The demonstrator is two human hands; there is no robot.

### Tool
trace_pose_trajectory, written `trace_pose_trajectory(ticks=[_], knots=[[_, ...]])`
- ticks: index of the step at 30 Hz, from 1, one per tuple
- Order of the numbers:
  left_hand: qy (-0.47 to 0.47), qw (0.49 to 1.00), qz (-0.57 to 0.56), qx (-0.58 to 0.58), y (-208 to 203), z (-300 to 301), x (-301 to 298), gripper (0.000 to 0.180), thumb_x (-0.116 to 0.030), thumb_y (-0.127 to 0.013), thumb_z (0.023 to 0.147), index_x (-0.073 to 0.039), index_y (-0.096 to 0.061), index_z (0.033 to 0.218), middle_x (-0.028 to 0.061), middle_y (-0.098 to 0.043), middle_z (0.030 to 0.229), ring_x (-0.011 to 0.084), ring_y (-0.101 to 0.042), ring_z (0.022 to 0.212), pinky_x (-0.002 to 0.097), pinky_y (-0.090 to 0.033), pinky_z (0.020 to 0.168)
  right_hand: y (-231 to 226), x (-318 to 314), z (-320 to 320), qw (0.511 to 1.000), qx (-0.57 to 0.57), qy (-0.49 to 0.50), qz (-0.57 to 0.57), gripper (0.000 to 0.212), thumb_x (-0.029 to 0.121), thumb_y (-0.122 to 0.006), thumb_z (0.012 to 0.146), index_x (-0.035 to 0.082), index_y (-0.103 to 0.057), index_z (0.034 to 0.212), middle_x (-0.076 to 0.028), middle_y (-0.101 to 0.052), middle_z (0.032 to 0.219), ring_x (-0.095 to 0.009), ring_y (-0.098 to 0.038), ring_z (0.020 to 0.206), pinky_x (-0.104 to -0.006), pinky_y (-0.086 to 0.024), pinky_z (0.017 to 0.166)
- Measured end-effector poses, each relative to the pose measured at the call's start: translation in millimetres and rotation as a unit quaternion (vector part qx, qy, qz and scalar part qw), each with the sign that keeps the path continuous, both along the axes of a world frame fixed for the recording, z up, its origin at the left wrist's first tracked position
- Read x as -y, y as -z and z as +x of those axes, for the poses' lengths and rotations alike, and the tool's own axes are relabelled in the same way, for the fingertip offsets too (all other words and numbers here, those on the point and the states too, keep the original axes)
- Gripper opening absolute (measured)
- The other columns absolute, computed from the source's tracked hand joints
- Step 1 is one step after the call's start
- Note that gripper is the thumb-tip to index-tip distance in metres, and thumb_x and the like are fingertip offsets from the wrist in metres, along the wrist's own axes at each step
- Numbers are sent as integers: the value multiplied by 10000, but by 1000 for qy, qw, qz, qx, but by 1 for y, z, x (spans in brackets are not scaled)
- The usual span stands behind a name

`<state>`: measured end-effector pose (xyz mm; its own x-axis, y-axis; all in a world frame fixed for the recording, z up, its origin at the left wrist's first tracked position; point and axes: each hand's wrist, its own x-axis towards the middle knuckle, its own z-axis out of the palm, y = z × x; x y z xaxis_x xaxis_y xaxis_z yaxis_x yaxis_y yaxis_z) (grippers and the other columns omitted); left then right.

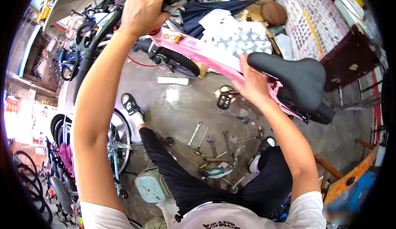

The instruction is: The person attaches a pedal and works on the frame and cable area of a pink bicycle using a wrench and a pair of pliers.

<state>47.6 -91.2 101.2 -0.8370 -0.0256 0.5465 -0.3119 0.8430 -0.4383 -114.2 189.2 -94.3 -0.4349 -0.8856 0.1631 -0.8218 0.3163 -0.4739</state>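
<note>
**Pink bike, one hand up front, one just ahead of the seat**

So the left hand (pixel 144 14) is up at the front end, fingers curled in, right beside the black handlebar (pixel 88 54). Can't tell exactly what they're closed on, the hand itself covers it. The right hand (pixel 253 82) is wrapped around the pink bike frame (pixel 202 56), thumb on the near side. The frame runs slantwise from just beside the left hand to past the right one.

Black saddle (pixel 295 76) is just to the right of the right hand. A knobby tyre (pixel 181 62) shows under the frame, between the hands but below both, and a black pedal (pixel 225 99) hangs just below-left of the right hand. There's also a red cable (pixel 144 62) looping below the left hand.

Beyond the right hand there's a heap with a polka-dot cloth (pixel 247 39), plus a basketball (pixel 274 13) farther off. On the floor, well below both hands and between the legs: a silver wrench (pixel 194 135) and a scatter of other tools.
</note>
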Motion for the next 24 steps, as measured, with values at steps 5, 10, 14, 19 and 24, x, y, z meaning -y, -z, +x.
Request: trace_pose_trajectory(ticks=[5, 10, 14, 19, 24], knots=[[55, 998, -36, 1, 1, 8, 7, 407, -183, -707, 709, -83, -541, 1066, 96, -606, 663, 320, -621, 609, 425, -479, 554, 55, 33, -18, 999, 2, 43, 14, 629, 195, -744, 795, 83, -417, 1321, -233, -581, 1147, -418, -574, 1121, -485, -458, 904], [47, 989, -93, -105, 3, 13, 8, 311, -324, -780, 798, -89, -609, 909, 67, -574, 566, 267, -581, 496, 376, -449, 487, 28, 43, -6, 990, 131, 45, 37, 421, 181, -643, 814, 112, -480, 1196, -233, -600, 1031, -432, -585, 1058, -534, -437, 890], [69, 990, -86, -87, -7, 3, -2, 325, -369, -766, 812, -98, -600, 879, 62, -559, 551, 262, -582, 494, 369, -449, 484, 40, 39, -21, 995, 92, 34, -12, 413, 159, -625, 786, 107, -489, 1172, -239, -603, 1042, -436, -585, 1049, -537, -434, 884], [34, 982, -170, -77, -50, 16, -52, 354, -383, -798, 807, -104, -633, 950, 67, -602, 607, 239, -603, 507, 347, -467, 474, -7, -3, -16, 982, 186, 10, -32, 328, 39, -620, 726, 36, -525, 1040, -230, -639, 990, -434, -620, 971, -470, -479, 841], [-9, 994, -32, -102, -74, 14, -140, 352, -366, -791, 814, -117, -599, 973, 60, -689, 715, 232, -685, 606, 363, -530, 538, -16, -50, -21, 989, 113, -58, -70, 337, 12, -625, 705, 41, -536, 1029, -231, -657, 930, -425, -647, 929, -455, -497, 781]])
